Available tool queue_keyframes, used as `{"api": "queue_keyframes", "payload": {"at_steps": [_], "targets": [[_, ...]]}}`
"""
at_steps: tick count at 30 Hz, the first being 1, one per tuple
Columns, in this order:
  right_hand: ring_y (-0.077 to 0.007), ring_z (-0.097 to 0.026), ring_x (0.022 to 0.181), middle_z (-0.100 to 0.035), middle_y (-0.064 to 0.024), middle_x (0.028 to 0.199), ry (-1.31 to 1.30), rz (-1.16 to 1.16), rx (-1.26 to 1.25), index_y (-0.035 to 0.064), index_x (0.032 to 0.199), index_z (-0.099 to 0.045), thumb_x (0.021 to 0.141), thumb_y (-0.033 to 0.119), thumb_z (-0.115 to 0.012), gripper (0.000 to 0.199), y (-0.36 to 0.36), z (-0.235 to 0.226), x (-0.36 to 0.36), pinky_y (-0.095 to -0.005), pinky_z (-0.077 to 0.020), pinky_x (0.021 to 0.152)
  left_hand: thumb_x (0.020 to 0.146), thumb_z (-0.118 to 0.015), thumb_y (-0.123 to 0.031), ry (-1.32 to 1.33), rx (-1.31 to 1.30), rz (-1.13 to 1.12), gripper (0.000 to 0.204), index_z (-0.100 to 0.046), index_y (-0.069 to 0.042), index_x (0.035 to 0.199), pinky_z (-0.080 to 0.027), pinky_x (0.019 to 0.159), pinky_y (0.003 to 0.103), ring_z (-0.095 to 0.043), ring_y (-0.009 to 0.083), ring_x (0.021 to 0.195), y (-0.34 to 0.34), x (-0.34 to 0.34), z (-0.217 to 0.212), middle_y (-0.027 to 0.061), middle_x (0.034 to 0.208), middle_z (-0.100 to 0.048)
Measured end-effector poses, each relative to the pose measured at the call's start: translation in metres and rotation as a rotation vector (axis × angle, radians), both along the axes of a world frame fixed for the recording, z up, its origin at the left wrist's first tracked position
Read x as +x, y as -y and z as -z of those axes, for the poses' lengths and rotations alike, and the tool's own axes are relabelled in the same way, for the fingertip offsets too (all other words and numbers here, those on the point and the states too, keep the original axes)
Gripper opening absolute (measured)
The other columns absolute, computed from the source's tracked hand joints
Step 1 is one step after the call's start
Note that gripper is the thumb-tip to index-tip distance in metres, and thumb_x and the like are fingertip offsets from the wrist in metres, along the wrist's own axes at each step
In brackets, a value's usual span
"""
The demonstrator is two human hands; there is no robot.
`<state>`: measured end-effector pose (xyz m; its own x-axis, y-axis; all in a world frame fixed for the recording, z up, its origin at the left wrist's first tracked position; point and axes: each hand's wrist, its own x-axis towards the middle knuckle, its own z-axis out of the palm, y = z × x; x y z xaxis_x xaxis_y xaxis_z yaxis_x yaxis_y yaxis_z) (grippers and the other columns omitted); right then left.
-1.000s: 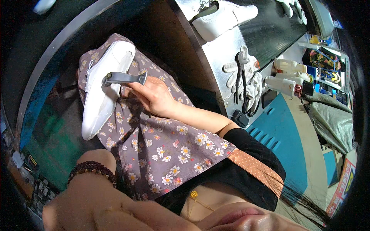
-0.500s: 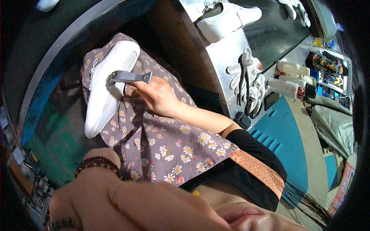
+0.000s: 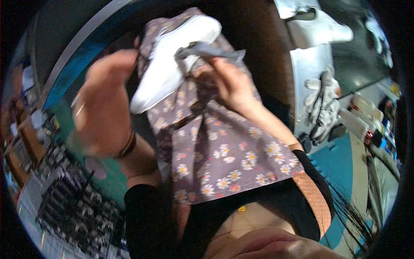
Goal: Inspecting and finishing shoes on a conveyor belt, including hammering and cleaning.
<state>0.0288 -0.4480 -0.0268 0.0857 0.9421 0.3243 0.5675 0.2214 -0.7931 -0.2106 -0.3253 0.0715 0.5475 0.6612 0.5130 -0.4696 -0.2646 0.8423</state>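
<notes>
A white lace-up shoe [image 3: 166, 64] lies on its side across the flowered apron [image 3: 233, 159] over my lap, its toe pointing down-left. My right hand [image 3: 233, 82] is closed on a dark grey metal hammer [image 3: 207, 50]; its handle is hidden by my fingers. The hammer's rounded end lies over the shoe's side, and its flared end points right. Whether it touches the shoe I cannot tell. To the left of the shoe, my left hand [image 3: 103, 103] is raised and smeared by motion, its fingertips near the laces. I see nothing held in it.
At right, a metal bench [image 3: 302, 64] carries another white shoe [image 3: 321, 30] and grey-white work gloves [image 3: 321, 103]. Bottles [image 3: 366, 108] stand beyond the gloves. A teal panel [image 3: 332, 164] is below the bench. Cluttered dark items [image 3: 77, 211] fill the lower left.
My left hand has swung up from close to the camera at the bottom to beside the shoe. The view has shifted, so the shoe and bench appear farther right. My right hand keeps the hammer.
</notes>
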Motion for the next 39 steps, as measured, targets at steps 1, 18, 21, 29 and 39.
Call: {"api": "queue_keyframes", "payload": {"at_steps": [1, 18, 21, 29, 39], "targets": [[-0.0337, -0.064, 0.091, -0.067, -0.0144, 0.1, 0.036, 0.042, -0.034, 0.0008, 0.115, -0.056, 0.082, 0.002, -0.061, 0.034, 0.001, -0.004, 0.003, -0.0399, -0.0515, 0.079, 0.087, -0.054, -0.05, -0.533, 0.092, -0.321, 0.06, -0.056, -0.004, 0.124, -0.037, 0.101, 0.044, -0.05, 0.03, 0.119, -0.006, 0.0, 0.01, 0.0221, 0.124, -0.055], [-0.0313, -0.065, 0.077, -0.065, -0.0168, 0.087, 0.087, -0.101, 0.204, -0.003, 0.115, -0.056, 0.079, -0.006, -0.06, 0.036, -0.005, -0.047, 0.001, -0.0353, -0.0531, 0.069, 0.062, -0.078, -0.036, -1.435, -0.069, -0.241, 0.083, -0.044, -0.002, 0.13, -0.05, 0.084, 0.04, -0.062, 0.0362, 0.098, 0.007, 0.014, 0.063, 0.0239, 0.102, -0.064], [-0.0273, -0.066, 0.076, -0.066, -0.0141, 0.089, -0.141, 0.041, 0.424, -0.0033, 0.109, -0.057, 0.079, -0.005, -0.06, 0.03, 0.003, -0.027, -0.014, -0.0354, -0.0531, 0.066, 0.06, -0.081, -0.04, -1.28, 0.039, -0.286, 0.09, -0.043, -0.001, 0.131, -0.052, 0.08, 0.04, -0.063, 0.0364, 0.096, 0.012, 0.005, 0.079, 0.0225, 0.101, -0.064], [-0.0292, -0.065, 0.085, -0.061, -0.02, 0.104, 0.024, -0.183, 0.166, -0.001, 0.111, -0.061, 0.072, -0.007, -0.065, 0.04, 0.004, -0.058, -0.019, -0.0332, -0.0531, 0.067, 0.06, -0.084, -0.035, -1.074, -0.059, -0.092, 0.084, -0.046, 0.001, 0.126, -0.05, 0.081, 0.035, -0.064, 0.0322, 0.094, 0.008, -0.001, 0.089, 0.0197, 0.105, -0.064], [-0.034, -0.065, 0.082, -0.066, -0.0164, 0.095, -0.115, 0.106, 0.267, -0.0016, 0.111, -0.057, 0.078, -0.004, -0.059, 0.033, 0.003, -0.015, 0.001, -0.0358, -0.0529, 0.07, 0.06, -0.084, -0.039, -1.245, -0.054, -0.116, 0.088, -0.046, 0.004, 0.127, -0.05, 0.082, 0.038, -0.064, 0.0331, 0.097, -0.001, 0.009, 0.092, 0.0233, 0.1, -0.065]]}}
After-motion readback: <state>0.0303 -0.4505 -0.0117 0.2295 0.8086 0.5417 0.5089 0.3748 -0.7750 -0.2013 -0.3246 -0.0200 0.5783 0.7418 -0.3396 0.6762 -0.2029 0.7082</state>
